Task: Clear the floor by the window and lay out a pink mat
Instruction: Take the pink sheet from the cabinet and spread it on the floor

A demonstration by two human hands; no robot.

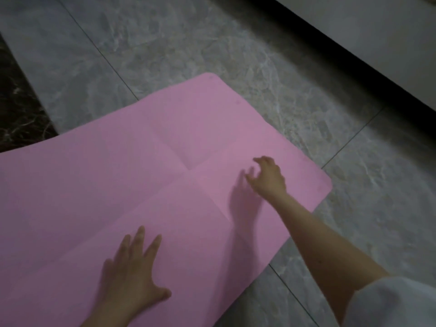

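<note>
A person's left hand (135, 271) lay flat on a pink mat (99, 185), fingers straight and spread, palm down on the mat's near part. The right hand (266, 178), reaching out from a white sleeve (391, 303), was poised over the mat farther out, its fingers loosely curled and holding nothing; its shadow fell on the mat just to the left of it, and whether the fingertips touched the surface could not be told.

The mat lay unrolled on the floor under both hands, stretching away to the left of the left hand and out of view. Fold creases crossed between the two hands, meeting just beyond the left hand's fingertips and left of the right hand. A rounded corner of the mat sat to the right of the right hand, another well beyond it.

Grey marbled floor tiles (306, 86) surrounded the mat past the right hand. A dark strip of stone (18, 109) ran far left of both hands, and a pale ledge (377, 36) stood well beyond the right hand.
</note>
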